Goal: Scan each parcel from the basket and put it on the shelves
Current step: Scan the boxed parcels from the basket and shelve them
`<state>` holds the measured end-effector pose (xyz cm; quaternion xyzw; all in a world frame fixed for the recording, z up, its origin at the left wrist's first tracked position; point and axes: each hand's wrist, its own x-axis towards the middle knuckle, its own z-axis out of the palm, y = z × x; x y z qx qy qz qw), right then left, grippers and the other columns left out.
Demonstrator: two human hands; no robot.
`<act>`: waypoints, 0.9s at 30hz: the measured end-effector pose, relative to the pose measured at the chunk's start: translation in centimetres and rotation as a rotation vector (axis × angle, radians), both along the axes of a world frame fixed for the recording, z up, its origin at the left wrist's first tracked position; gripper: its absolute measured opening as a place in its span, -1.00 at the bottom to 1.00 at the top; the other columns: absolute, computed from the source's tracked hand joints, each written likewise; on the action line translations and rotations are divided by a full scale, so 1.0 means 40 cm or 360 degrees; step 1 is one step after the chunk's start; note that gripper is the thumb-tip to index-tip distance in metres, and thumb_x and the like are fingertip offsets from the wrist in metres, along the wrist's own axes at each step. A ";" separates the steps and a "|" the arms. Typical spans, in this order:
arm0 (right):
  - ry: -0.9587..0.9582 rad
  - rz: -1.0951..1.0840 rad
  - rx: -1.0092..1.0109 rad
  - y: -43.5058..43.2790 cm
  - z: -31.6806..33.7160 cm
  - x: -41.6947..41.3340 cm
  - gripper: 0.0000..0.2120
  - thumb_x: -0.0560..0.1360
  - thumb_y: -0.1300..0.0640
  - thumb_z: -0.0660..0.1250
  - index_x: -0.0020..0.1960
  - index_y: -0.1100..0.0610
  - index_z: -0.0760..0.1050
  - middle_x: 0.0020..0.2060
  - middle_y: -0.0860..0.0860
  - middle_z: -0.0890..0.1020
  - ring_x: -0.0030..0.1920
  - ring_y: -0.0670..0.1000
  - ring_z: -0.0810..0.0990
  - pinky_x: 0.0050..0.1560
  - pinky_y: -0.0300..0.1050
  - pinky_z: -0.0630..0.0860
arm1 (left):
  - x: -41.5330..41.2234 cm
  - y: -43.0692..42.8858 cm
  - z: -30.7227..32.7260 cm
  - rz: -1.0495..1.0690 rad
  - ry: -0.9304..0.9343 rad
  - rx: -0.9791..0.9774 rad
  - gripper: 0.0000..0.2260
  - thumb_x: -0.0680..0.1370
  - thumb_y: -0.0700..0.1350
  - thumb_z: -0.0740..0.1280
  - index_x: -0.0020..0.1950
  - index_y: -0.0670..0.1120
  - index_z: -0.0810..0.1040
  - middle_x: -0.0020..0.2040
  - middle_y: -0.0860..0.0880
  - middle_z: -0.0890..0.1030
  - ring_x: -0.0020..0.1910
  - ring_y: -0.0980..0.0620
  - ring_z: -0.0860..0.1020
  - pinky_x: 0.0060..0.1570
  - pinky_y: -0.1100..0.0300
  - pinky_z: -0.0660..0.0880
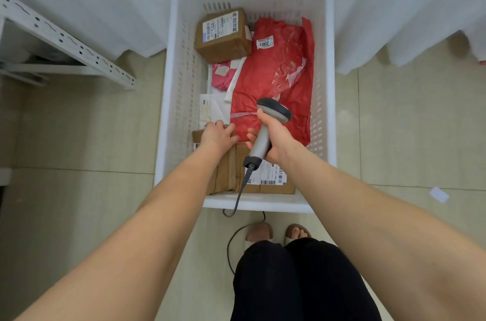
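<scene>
A white slotted basket (178,100) stands on the floor in front of me, holding several parcels. My right hand (276,136) grips a grey barcode scanner (268,123), its head over a big red bag parcel (278,68) labelled 2001. My left hand (218,134) rests fingers-down on the far edge of a brown cardboard box (228,173) at the basket's near end. Another brown box (223,34) lies at the far left. A small pink bag (221,76) and a white bag (210,107) lie between them.
A white metal shelf frame (65,39) stands at the left. White curtains (105,5) hang behind the basket. The scanner cable (236,231) trails down to the tiled floor by my feet (278,234). A scrap of white paper (438,194) lies at the right.
</scene>
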<state>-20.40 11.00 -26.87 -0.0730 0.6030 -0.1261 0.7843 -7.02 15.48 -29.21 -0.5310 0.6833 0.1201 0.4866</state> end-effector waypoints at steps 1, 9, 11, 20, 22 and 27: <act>0.0000 0.0004 -0.0005 0.000 0.000 -0.001 -0.67 0.48 -0.05 0.45 0.04 0.18 0.50 -0.21 0.08 0.60 -0.25 0.01 0.60 -0.24 -0.07 0.60 | 0.000 -0.004 0.004 -0.0004 0.0001 -0.0021 -0.51 0.62 -0.08 0.21 0.51 0.07 0.14 0.48 -0.10 0.14 0.36 -0.17 0.30 0.15 0.04 0.41; 0.0024 0.0005 -0.0086 -0.006 0.158 -0.013 -0.71 0.49 -0.03 0.44 0.04 0.16 0.51 -0.24 0.07 0.60 -0.27 0.00 0.59 -0.23 -0.07 0.57 | 0.042 -0.052 0.211 0.0031 -0.0058 -0.0199 -0.53 0.59 -0.20 0.20 0.47 -0.02 0.17 0.38 -0.12 0.24 0.19 -0.15 0.45 -0.19 0.11 0.36; 0.0037 -0.0001 -0.0104 -0.012 0.233 -0.013 -0.71 0.49 -0.02 0.44 0.02 0.17 0.51 -0.24 0.07 0.59 -0.27 0.00 0.59 -0.23 -0.07 0.57 | 0.054 -0.058 0.295 0.0139 -0.0026 -0.0263 -0.49 0.55 -0.16 0.26 0.46 -0.05 0.18 0.38 -0.11 0.26 0.15 -0.14 0.49 -0.22 0.12 0.37; 0.0034 -0.0042 -0.0257 -0.044 0.631 -0.025 -0.74 0.46 -0.01 0.47 -0.01 0.15 0.55 -0.24 0.06 0.66 -0.22 0.01 0.64 -0.04 -0.03 0.61 | 0.075 -0.082 0.716 0.1230 0.0380 -0.0662 -0.40 0.36 0.24 0.39 0.26 -0.06 0.36 0.08 -0.03 0.52 0.03 -0.07 0.54 -0.19 0.13 0.38; 0.0024 -0.0061 -0.0314 -0.052 0.730 -0.023 -0.74 0.46 0.00 0.47 0.02 0.14 0.54 -0.23 0.07 0.65 -0.22 0.02 0.64 -0.03 -0.03 0.60 | 0.074 -0.093 0.820 0.1483 0.0501 -0.0732 -0.45 0.36 0.26 0.37 0.18 -0.06 0.38 -0.02 -0.02 0.51 -0.05 -0.06 0.51 -0.22 0.15 0.37; 0.0015 -0.0121 -0.0430 -0.073 0.967 -0.025 -0.78 0.47 0.01 0.47 -0.04 0.13 0.53 -0.22 0.07 0.63 -0.22 0.02 0.61 -0.16 -0.07 0.56 | 0.091 -0.119 1.061 0.1997 0.0925 -0.0911 -0.57 0.41 0.23 0.35 0.02 -0.09 0.42 -0.05 -0.06 0.52 -0.14 -0.06 0.49 -0.21 0.17 0.41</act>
